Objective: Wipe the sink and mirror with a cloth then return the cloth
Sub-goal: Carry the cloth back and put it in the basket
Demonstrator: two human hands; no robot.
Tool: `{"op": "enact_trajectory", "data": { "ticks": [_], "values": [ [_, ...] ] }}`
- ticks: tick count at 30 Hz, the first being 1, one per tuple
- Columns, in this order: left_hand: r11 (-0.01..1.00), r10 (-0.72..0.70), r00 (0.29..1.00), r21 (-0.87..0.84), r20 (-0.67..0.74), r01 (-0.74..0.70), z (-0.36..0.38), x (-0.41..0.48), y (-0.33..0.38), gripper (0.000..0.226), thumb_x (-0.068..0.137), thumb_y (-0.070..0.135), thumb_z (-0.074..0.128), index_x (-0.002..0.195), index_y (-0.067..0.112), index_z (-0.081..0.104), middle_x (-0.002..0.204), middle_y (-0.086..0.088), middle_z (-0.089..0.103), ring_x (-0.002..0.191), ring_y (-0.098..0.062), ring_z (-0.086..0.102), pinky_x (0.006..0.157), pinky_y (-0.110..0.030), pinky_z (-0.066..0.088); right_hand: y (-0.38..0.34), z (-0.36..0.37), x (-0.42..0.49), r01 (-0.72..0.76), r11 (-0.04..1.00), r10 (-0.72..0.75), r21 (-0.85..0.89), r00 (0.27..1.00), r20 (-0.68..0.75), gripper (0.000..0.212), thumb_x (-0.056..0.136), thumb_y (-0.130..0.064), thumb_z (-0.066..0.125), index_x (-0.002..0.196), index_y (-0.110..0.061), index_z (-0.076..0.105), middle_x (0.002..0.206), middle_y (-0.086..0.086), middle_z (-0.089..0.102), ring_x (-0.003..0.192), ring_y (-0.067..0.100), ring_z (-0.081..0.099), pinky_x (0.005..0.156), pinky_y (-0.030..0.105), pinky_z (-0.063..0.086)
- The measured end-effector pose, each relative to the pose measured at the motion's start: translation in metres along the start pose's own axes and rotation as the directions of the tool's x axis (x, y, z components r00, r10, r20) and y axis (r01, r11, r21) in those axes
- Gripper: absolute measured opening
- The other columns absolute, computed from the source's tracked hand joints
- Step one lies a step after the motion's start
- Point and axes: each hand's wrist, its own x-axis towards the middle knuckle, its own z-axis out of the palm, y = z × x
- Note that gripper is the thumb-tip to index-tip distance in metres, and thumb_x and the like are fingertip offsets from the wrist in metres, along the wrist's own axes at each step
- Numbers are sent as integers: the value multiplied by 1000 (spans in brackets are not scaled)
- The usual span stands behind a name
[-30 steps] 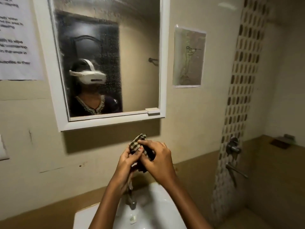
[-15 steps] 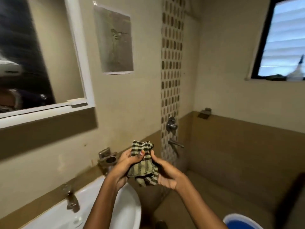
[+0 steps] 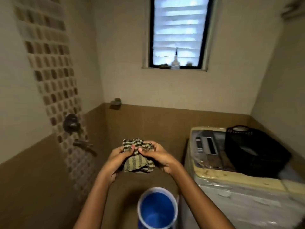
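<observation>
The checked cloth (image 3: 138,156) is hanging bunched between both hands in mid-air, its upper edge running side to side from one set of fingertips to the other and the rest drooping below them. The left hand (image 3: 116,158) is pinching its left part, the right hand (image 3: 159,157) is gripping its right part, thumbs nearly touching on top. Directly under the fingers the blue bucket (image 3: 157,209) is standing open; to their right, the washing machine (image 3: 231,176) is carrying a black basket (image 3: 254,151). Neither hand is nearer; the return spot, I judge, is not identifiable.
</observation>
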Motion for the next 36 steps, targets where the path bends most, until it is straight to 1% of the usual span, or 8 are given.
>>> {"op": "enact_trajectory", "data": {
  "ticks": [5, 8, 15, 20, 23, 30, 33, 36],
  "values": [
    [952, -203, 939, -169, 279, 256, 137, 64, -21, 20, 96, 10, 45, 102, 0, 61, 71, -13, 75, 59, -18, 73, 53, -29, 60, -14, -148, -16, 14, 1000, -14, -1, 956, -294, 58, 66, -10, 82, 114, -16, 50, 115, 14, 62, 98, 22, 65, 84, 30, 56],
    [967, -185, 926, -107, 328, 231, 225, 98, -27, 15, 94, 4, 47, 96, 2, 62, 63, -6, 75, 54, -12, 72, 53, -25, 60, -29, -227, -31, 45, 997, -66, -55, 879, -472, 73, 42, -31, 93, 102, -22, 52, 113, 14, 63, 102, 25, 63, 95, 39, 51],
    [972, -224, 888, 25, 401, 233, 416, 158, -40, 15, 92, 3, 52, 81, 6, 60, 66, -4, 64, 40, -6, 60, 36, -15, 47, -56, -393, -71, -11, 987, -110, -162, 683, -722, 62, 69, -12, 81, 121, -9, 46, 113, 14, 59, 98, 22, 60, 76, 27, 50],
    [933, -359, 827, 154, 432, 325, 495, 197, -71, 38, 90, -7, 41, 126, -3, 49, 98, -13, 62, 72, -19, 61, 55, -31, 57, -43, -471, -63, -233, 946, -30, -226, 631, -775, 59, 72, -9, 77, 120, -9, 43, 115, 15, 56, 102, 26, 57, 86, 39, 50],
    [915, -400, 818, 225, 413, 333, 521, 220, -92, 52, 86, -5, 39, 138, -1, 35, 107, -17, 61, 69, -25, 63, 42, -34, 56, -30, -497, -50, -345, 897, 10, -275, 639, -769, 56, 75, -2, 70, 123, -7, 42, 115, 15, 54, 102, 27, 54, 90, 37, 47],
    [812, -580, 703, 358, 412, 460, 545, 239, -114, 21, 88, 5, 35, 80, -2, 54, 93, -16, 56, 89, -30, 56, 101, -38, 44, -5, -528, -20, -601, 701, 212, -384, 690, -691, 49, 89, 0, 50, 133, -6, 29, 99, 9, 49, 77, 17, 52, 64, 27, 49],
    [791, -605, 681, 403, 412, 460, 546, 240, -117, 26, 91, 7, 32, 77, 0, 53, 98, -16, 55, 88, -26, 54, 92, -35, 42, 2, -529, -16, -697, 524, 299, -489, 689, -660, 62, 89, -10, 52, 143, -6, 20, 138, 19, 40, 120, 32, 47, 100, 42, 44],
    [796, -572, 722, 475, 388, 375, 543, 232, -110, 33, 97, 8, 29, 92, -4, 59, 83, -15, 53, 84, -25, 54, 92, -33, 42, 0, -525, -15, -712, 425, 289, -559, 692, -662, 60, 93, -20, 49, 145, -8, 23, 151, 17, 26, 134, 34, 35, 109, 41, 35]
  ]
}}
